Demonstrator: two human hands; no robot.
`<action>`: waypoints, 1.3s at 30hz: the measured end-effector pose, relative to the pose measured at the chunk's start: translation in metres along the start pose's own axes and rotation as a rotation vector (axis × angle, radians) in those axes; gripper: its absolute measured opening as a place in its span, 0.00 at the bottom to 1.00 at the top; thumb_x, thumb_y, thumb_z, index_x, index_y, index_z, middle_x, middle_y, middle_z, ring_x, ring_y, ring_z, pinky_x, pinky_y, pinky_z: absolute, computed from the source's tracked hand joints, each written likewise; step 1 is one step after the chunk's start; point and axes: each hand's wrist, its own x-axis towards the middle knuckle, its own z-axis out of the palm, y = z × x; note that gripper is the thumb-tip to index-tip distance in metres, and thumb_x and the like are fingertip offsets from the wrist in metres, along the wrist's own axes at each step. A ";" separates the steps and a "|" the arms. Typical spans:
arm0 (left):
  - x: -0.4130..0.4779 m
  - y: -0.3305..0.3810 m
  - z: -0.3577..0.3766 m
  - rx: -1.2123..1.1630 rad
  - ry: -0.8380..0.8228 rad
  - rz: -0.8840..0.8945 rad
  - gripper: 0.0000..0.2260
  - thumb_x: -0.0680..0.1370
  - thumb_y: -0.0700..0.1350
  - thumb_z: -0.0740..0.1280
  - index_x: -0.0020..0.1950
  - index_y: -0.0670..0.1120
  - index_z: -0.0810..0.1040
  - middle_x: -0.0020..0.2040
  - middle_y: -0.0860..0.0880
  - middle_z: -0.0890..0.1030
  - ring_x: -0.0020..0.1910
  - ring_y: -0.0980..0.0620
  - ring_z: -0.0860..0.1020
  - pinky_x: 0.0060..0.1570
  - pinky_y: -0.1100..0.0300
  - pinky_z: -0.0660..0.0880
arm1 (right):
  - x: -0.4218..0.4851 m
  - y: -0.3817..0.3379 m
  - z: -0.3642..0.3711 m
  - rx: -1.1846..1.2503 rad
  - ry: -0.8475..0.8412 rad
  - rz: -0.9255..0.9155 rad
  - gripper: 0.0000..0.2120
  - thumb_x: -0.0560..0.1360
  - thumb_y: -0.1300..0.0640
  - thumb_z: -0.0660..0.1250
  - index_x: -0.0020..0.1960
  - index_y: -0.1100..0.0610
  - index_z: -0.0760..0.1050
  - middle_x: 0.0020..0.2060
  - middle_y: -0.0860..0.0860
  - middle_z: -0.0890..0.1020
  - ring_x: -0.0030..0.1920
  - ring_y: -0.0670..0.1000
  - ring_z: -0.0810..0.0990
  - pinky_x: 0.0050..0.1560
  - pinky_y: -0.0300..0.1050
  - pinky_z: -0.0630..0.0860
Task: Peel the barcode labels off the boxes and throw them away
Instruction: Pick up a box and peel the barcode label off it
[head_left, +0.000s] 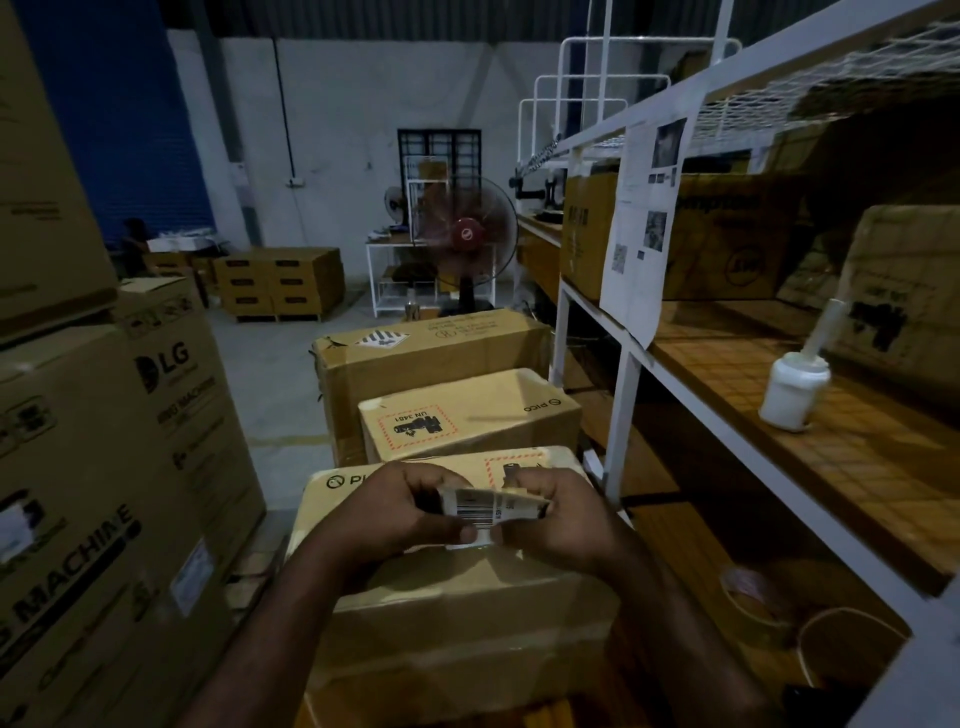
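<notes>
Left hand (410, 512): forearm in from lower left, fingers curled, thumb pinching the barcode label (480, 506) at its left edge.
Right hand (563, 514): mirrored pose, pinching the label's right side, thumbs nearly meeting.
Label: crumpled between both grips, just above the nearest box (457, 603).
Second box (470, 410): beyond the grip.

The box (467, 613) is matt brown cardboard. The label (483, 512) is white printed paper. The shelf (623, 395) has a white painted metal frame; its board (831, 467) looks wooden, grid-textured. The bottle (792, 389) is white plastic.
</notes>
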 end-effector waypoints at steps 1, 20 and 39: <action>-0.001 0.000 0.000 0.001 -0.018 0.004 0.12 0.69 0.36 0.76 0.51 0.46 0.84 0.49 0.48 0.86 0.50 0.53 0.84 0.51 0.56 0.80 | -0.001 -0.001 -0.001 0.014 -0.003 -0.011 0.06 0.71 0.57 0.75 0.46 0.55 0.80 0.40 0.50 0.83 0.40 0.43 0.81 0.39 0.45 0.80; -0.020 0.013 -0.009 -0.313 0.309 -0.105 0.03 0.75 0.39 0.70 0.47 0.41 0.83 0.39 0.45 0.85 0.37 0.45 0.81 0.37 0.52 0.79 | -0.024 -0.013 0.005 0.350 0.154 0.089 0.11 0.71 0.65 0.69 0.51 0.55 0.83 0.41 0.51 0.86 0.45 0.50 0.84 0.49 0.51 0.82; 0.007 -0.017 -0.001 0.224 0.675 -0.083 0.15 0.77 0.56 0.64 0.61 0.54 0.77 0.56 0.52 0.83 0.54 0.47 0.80 0.53 0.45 0.79 | 0.027 -0.045 0.032 -0.623 0.291 0.162 0.08 0.75 0.43 0.68 0.46 0.47 0.77 0.51 0.45 0.79 0.57 0.50 0.73 0.56 0.53 0.66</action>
